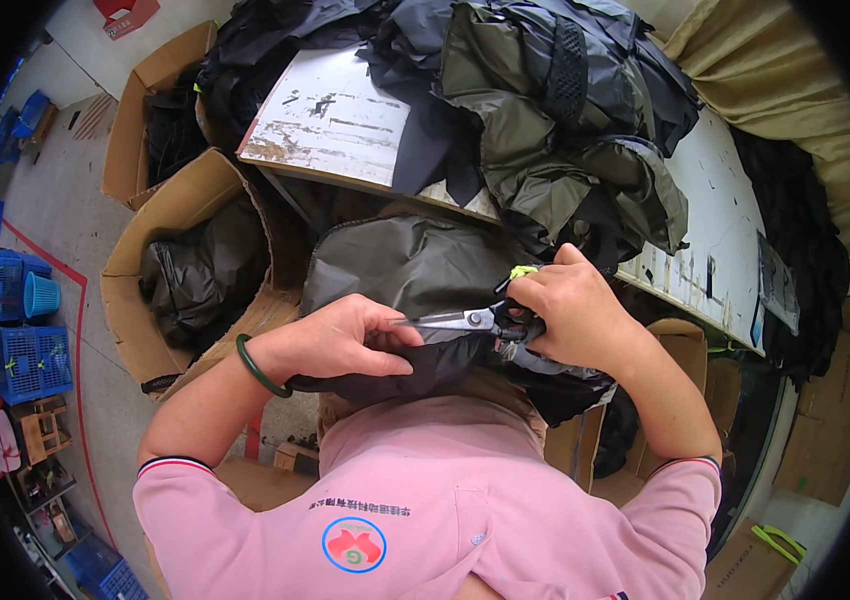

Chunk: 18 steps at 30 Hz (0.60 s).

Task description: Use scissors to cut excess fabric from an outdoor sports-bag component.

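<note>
Across my lap lies a dark olive fabric piece (pixel 405 262) with a rounded, stitched edge; its folded part below looks black. My left hand (pixel 345 335), a dark green bangle (pixel 257 368) at its wrist, has its fingers curled on this fabric near the blade tips. A pair of scissors (pixel 470 320) points left in my right hand (pixel 575 312), whose fingers wrap round the dark handles. The blades reach to my left fingertips. A yellow-green bit (pixel 522 271) shows by my right fingers; what it belongs to I cannot tell.
Ahead, a worn white table (pixel 330 125) carries heaped olive and black fabric (pixel 555 120). Cardboard boxes at the left, one box (pixel 130 290) near my elbow, hold dark fabric. Blue crates (pixel 33 365) line the far left. A beige curtain (pixel 785 90) hangs right.
</note>
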Each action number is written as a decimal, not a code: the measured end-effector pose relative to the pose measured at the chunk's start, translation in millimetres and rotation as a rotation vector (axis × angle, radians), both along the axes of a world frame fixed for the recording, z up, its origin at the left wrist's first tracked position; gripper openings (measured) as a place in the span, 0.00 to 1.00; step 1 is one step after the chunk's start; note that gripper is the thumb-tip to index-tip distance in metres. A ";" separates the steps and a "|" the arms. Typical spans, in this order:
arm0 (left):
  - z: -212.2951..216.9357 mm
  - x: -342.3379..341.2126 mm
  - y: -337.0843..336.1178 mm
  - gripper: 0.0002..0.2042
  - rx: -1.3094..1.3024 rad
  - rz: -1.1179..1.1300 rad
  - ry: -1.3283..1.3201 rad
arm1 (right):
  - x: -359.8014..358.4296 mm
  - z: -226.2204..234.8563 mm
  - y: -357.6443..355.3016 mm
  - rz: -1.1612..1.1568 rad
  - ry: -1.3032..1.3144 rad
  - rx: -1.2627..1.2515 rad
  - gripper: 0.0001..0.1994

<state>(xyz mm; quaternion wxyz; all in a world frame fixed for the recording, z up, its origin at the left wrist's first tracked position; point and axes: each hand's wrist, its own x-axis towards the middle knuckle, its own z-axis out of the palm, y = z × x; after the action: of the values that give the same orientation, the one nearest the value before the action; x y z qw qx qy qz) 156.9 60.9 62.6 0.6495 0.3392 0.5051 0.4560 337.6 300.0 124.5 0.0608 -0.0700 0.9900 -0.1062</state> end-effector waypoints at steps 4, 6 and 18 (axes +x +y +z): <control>0.0 -2.3 -1.6 0.11 0.012 -0.062 0.101 | 2.7 -12.4 -0.1 -0.175 -0.091 -0.311 0.15; 2.3 -2.3 -5.3 0.11 0.030 -0.073 0.140 | 6.1 -21.3 -0.9 -0.202 -0.146 -0.392 0.16; -87.3 -29.6 -151.1 0.29 -0.383 0.694 0.289 | 61.4 -59.0 -25.7 -0.203 -0.437 -0.836 0.14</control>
<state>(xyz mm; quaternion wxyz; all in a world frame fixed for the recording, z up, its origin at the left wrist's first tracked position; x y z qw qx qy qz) 127.3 -90.2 -24.7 0.4314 0.0825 0.7510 0.4932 399.0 274.2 65.5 0.2234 0.0326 0.8285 -0.5125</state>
